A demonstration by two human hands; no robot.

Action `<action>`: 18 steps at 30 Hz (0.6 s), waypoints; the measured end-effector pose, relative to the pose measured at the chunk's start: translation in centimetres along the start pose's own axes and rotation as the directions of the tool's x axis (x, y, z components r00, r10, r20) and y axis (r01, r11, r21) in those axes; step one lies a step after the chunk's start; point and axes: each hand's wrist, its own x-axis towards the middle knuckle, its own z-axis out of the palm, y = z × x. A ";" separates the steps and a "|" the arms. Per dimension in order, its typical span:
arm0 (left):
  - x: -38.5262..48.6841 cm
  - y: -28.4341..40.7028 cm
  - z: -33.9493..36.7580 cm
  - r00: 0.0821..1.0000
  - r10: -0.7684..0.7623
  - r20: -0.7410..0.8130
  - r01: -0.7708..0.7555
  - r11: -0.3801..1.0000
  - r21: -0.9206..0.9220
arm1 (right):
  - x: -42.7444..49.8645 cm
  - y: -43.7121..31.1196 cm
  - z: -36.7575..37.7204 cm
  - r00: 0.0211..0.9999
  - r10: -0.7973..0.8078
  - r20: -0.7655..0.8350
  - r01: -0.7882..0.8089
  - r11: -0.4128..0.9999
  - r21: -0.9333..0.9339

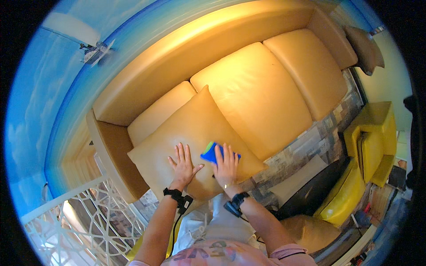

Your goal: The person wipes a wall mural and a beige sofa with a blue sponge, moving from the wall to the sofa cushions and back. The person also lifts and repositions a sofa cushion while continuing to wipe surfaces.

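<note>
A large tan leather-like cushion (196, 123) lies in front of me, its upper corner overlapping the seats of a tan sofa (253, 89). My left hand (183, 168) rests flat on the cushion with its fingers spread and nothing held. To its right, my right hand (226, 164) presses a folded blue cloth (209, 155) with a green edge against the cushion, the fingers lying over the cloth. Both wrists wear black straps with small devices and cables.
A white lattice partition (100, 216) stands at the lower left. Yellow armchairs (346, 196) and a brown cushion (309, 231) are on the right. Patterned flooring (296, 156) runs along the sofa's front. A wall fan (96, 51) hangs at the upper left.
</note>
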 end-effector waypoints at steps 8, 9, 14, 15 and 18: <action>0.0 1.6 -1.8 0.995 0.100 0.019 -0.100 0.995 -0.024 | -0.8 2.5 1.1 0.976 0.102 -0.190 -0.113 0.993 -0.046; -0.3 1.8 -1.7 0.992 0.127 0.013 -0.127 0.992 -0.007 | 0.1 3.6 1.7 0.959 0.190 -0.211 -0.196 0.981 -0.009; -3.8 -0.2 -0.4 0.966 0.231 -0.111 -0.236 0.971 -0.027 | -1.0 3.0 2.5 0.892 0.292 -0.344 -0.314 0.949 -0.009; -4.7 -1.2 0.1 0.966 0.222 -0.135 -0.230 0.972 -0.041 | -2.2 1.8 2.6 0.902 0.266 -0.339 -0.283 0.959 -0.002; -7.3 -3.8 1.1 0.961 0.210 -0.183 -0.216 0.976 -0.017 | -7.9 -3.8 3.2 0.938 0.184 -0.294 -0.180 0.983 0.042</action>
